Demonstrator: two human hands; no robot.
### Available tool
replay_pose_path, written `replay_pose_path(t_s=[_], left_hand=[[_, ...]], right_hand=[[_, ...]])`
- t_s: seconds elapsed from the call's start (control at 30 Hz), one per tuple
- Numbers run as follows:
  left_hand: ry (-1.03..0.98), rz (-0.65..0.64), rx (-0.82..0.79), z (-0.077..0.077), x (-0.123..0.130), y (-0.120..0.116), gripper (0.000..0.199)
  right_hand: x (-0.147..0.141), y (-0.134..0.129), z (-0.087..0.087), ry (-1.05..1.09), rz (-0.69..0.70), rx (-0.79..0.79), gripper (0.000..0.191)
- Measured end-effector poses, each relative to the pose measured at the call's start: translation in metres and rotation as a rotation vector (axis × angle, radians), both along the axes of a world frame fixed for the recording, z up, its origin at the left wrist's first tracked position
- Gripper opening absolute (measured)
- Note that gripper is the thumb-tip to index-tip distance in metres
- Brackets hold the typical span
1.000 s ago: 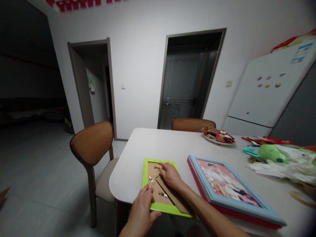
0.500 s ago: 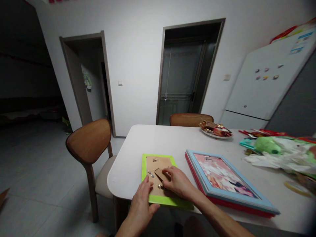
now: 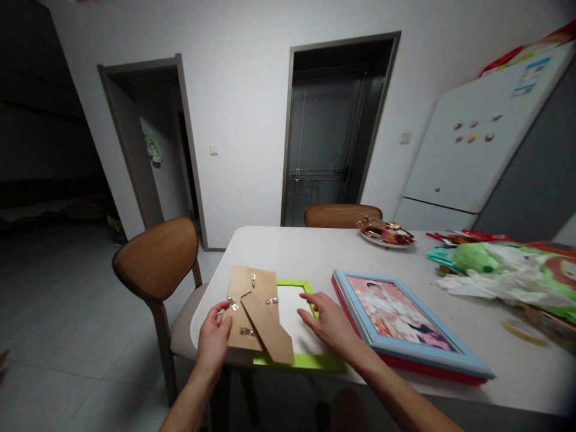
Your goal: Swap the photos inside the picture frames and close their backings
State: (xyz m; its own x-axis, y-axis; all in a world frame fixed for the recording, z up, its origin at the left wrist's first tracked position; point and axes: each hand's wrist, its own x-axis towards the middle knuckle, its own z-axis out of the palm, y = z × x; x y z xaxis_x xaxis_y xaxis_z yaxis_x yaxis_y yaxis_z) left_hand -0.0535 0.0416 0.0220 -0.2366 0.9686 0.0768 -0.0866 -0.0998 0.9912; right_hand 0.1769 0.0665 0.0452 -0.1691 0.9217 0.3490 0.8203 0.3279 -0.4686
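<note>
- Board (image 3: 261, 286): plain brown, flat, roughly rectangular; it lies over the left part of the green frame (image 3: 301, 362), hiding that frame's left rim; whether it rests on the frame or is lifted a little, I cannot tell.
- Clips on the board: four small metal ones, shiny, one near each side; top (image 3: 253, 280), left (image 3: 233, 304), right (image 3: 272, 300), bottom (image 3: 246, 330).
- Stand (image 3: 269, 331): a brown strip on the board, narrow at its upper end, wider and angled at its lower end; it slants down to the right, its foot beyond the board's edge and over the frame's near rim.
- Green frame: bright lime, at the near edge of the white table (image 3: 270, 243); a blank white sheet (image 3: 294, 322) shows inside it.
- Left hand (image 3: 213, 338): fingers bent and close together, pinching the board's left edge against the thumb, by the left clip.
- Right hand (image 3: 330, 324): thumb and forefinger spread apart with nothing between them, over the green frame's right side.
- Blue frame (image 3: 362, 309): right of the green one, around a pinkish picture (image 3: 396, 312); it lies on a red frame (image 3: 432, 369).
</note>
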Motion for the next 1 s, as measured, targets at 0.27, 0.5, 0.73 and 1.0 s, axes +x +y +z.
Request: replay_pose_path(t_s=[0.27, 0.5, 0.73, 1.0], left_hand=[[0.177, 0.118, -0.103, -0.018, -0.062, 0.007, 0.020], [0.544, 0.181, -0.082, -0.009, -0.076, 0.009, 0.024], [0.710, 0.096, 0.085, 0.006, -0.003, -0.015, 0.034], [0.913, -0.176, 0.479, 0.018, 0.092, -0.035, 0.046]], right_hand=[[0.025, 0.006, -0.032, -0.223, -0.166, -0.165, 0.049], [0.024, 0.014, -0.027, -0.082, -0.218, -0.191, 0.058], [0.013, -0.006, -0.001, 0.906, -0.071, -0.610, 0.074], [-0.001, -0.023, 0.023, 1.189, 0.053, -0.606, 0.083]])
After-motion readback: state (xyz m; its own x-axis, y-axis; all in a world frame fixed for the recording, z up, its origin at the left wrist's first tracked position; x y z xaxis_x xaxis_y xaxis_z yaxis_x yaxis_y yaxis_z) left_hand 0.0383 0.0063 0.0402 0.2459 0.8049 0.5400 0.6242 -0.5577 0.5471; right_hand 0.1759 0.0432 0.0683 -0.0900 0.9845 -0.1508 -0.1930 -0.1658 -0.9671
